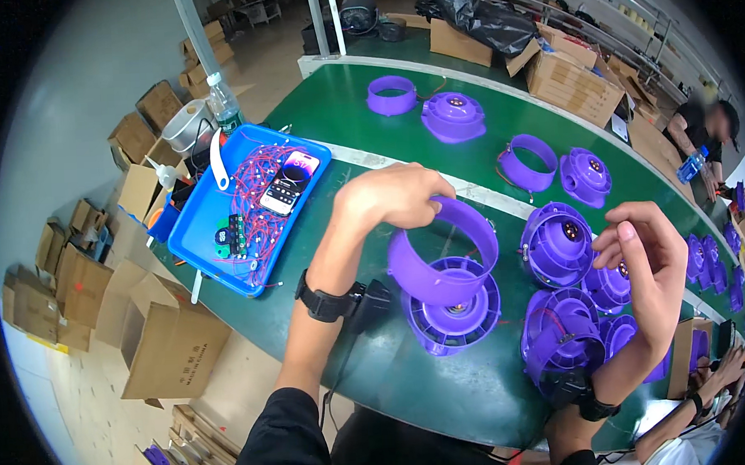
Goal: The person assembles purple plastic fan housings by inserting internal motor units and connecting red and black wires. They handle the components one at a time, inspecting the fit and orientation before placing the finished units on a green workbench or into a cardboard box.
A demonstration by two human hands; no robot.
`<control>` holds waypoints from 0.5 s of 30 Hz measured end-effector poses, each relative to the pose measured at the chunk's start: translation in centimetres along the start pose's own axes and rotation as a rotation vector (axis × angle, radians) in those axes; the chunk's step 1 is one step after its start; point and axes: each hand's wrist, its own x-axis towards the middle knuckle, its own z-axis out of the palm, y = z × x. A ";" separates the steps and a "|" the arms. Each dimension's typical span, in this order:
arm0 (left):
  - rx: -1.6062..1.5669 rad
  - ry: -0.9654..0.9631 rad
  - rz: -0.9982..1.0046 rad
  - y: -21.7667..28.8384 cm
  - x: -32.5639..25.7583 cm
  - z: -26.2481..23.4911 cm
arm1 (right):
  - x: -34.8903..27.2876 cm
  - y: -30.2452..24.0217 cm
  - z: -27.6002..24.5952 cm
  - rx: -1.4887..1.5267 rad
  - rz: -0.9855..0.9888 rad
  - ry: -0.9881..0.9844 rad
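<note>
**Purple fan housings on a green conveyor table**

Purple plastic dominates the near field. Nearest the worker, the left hand [392, 197], wrist strapped with a black band, grasps the upper rim of a purple ring [444, 254], fingers curled over its edge. The ring is tilted and held just above a purple round fan base [452, 312], which rests on the green table [369, 349]; whether ring and base touch cannot be told. The right hand [644, 258] is raised beside them, fingers loosely curled and pinched together at the tips; what they pinch, if anything, is too small to tell. Under the right wrist sits a cluster of assembled purple housings [564, 328], packed close together.

To the left, near the table edge, lies a blue tray [202, 227] holding red wiring [251, 213], small circuit boards and a smartphone [287, 182]. Cardboard boxes [165, 341] stand on the floor beyond the table's left side.

Farther along the belt, loose rings and domed housings are set in pairs, such as a far ring [391, 94] beside a far housing [453, 115]. At the far right edge, another person [705, 131] sits beside stacked cartons.
</note>
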 end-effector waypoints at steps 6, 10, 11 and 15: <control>0.027 0.205 -0.080 -1.2 -0.3 0.3 | 0.1 0.3 0.7 0.012 0.007 -0.013; -0.022 0.295 0.001 -0.1 -1.2 -1.7 | -0.2 0.1 0.2 0.000 -0.008 0.000; -0.033 0.317 0.032 -0.7 -1.0 -1.8 | -0.2 0.0 0.1 -0.008 0.002 0.013; -0.023 0.300 0.047 -2.1 -0.5 -0.9 | 0.1 0.1 0.3 -0.012 0.003 -0.019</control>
